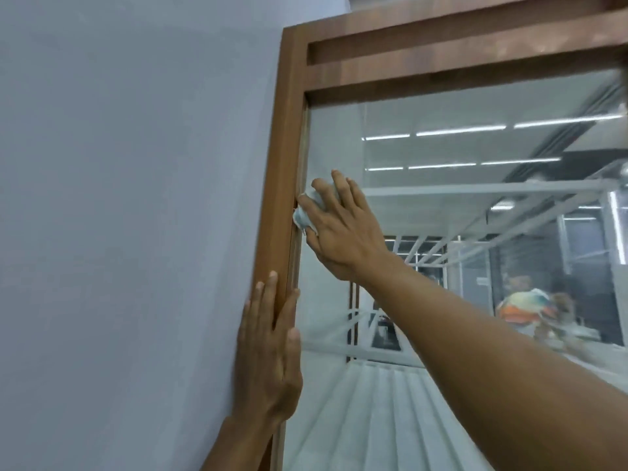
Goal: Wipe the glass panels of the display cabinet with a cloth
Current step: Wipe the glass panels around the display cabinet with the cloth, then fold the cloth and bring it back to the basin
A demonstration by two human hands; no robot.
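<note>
The display cabinet has a brown wooden frame (278,185) and a large glass panel (441,158) full of reflections. My right hand (339,226) presses a small pale cloth (303,215) flat against the glass at its left edge, right beside the frame post. Most of the cloth is hidden under my fingers. My left hand (268,355) lies flat with spread fingers on the outer side of the same post, lower down, holding nothing.
A plain grey wall (119,198) fills the left side, meeting the cabinet frame. The wooden top rails (458,45) run across above the glass. Reflections of ceiling lights, white shelving and a colourful figure show in the panel.
</note>
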